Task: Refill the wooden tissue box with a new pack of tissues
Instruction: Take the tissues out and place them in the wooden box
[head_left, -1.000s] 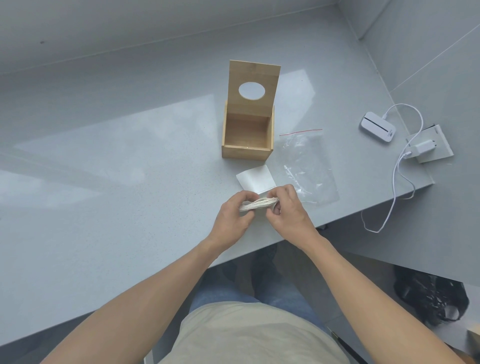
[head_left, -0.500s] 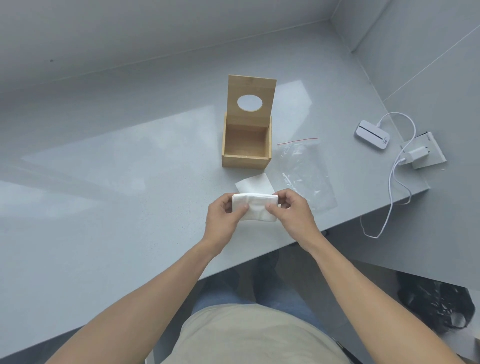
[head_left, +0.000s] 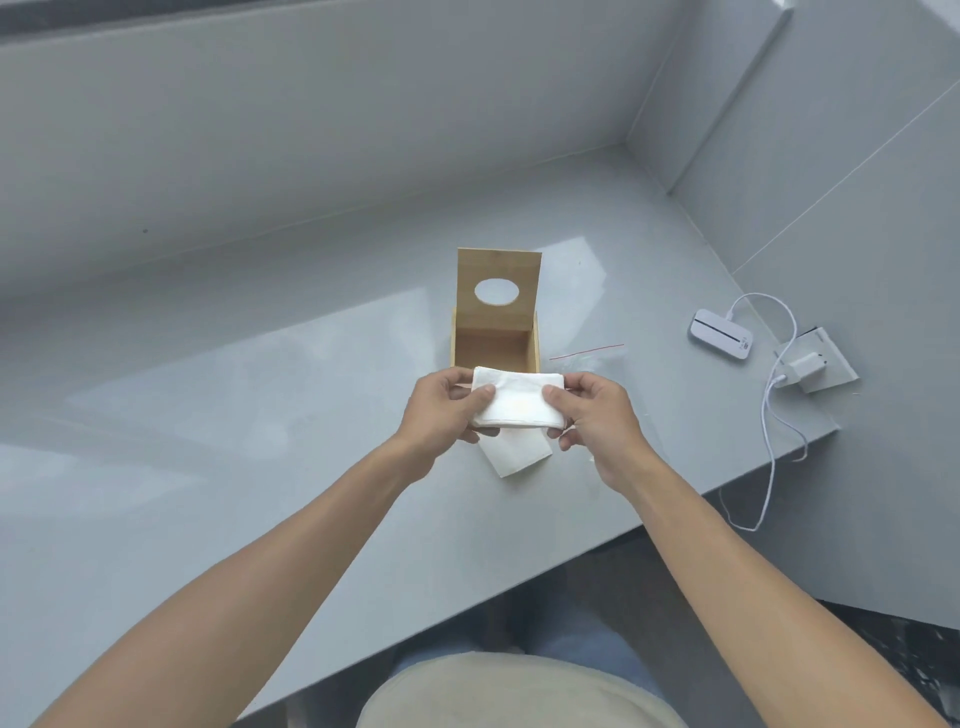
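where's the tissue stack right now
In the head view the tissue stack is at centre, held between the left hand and right hand, just in front of the open wooden box and above a loose white sheet.

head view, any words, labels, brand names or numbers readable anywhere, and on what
None can be read.
White device: a dark line and a small mark near one corner, too small to read.
Wall socket with charger: no legible print.
Wooden tissue box, tissue stack, plastic bag: no text visible.
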